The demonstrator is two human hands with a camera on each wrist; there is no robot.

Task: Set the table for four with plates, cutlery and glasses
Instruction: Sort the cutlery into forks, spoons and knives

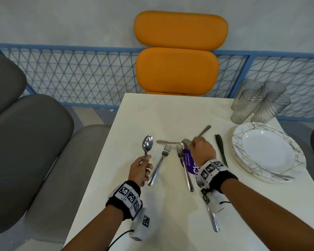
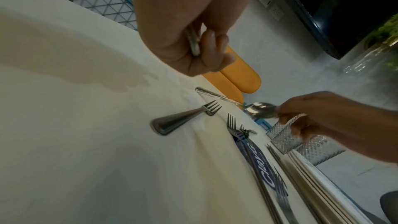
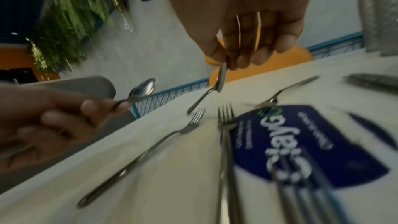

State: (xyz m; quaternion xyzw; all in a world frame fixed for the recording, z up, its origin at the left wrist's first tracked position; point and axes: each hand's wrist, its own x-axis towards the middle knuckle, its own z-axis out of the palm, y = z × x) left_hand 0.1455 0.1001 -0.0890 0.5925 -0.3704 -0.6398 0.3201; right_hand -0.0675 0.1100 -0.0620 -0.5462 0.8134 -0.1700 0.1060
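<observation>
My left hand (image 1: 146, 161) grips the handle of a steel spoon (image 1: 147, 143) and holds it upright, bowl up, over the left edge of the white table (image 1: 152, 113). My right hand (image 1: 192, 142) pinches the bowl of a second spoon (image 1: 185, 142); its handle points left, low over the table, and the right wrist view shows the same pinch on this spoon (image 3: 221, 77). Two forks (image 1: 159, 163) (image 1: 184, 167) lie between my hands. A stack of marbled plates (image 1: 297, 160) sits at the right, with several ribbed glasses (image 1: 259, 100) behind it.
A dark knife (image 1: 221, 149) lies beside the plates, and another steel handle (image 1: 205, 129) angles away past my right hand. One more fork (image 1: 214, 221) lies under my right wrist. A purple sticker (image 1: 188, 160) marks the tabletop. An orange chair (image 1: 178, 69) stands opposite, grey seats (image 1: 25, 142) on the left.
</observation>
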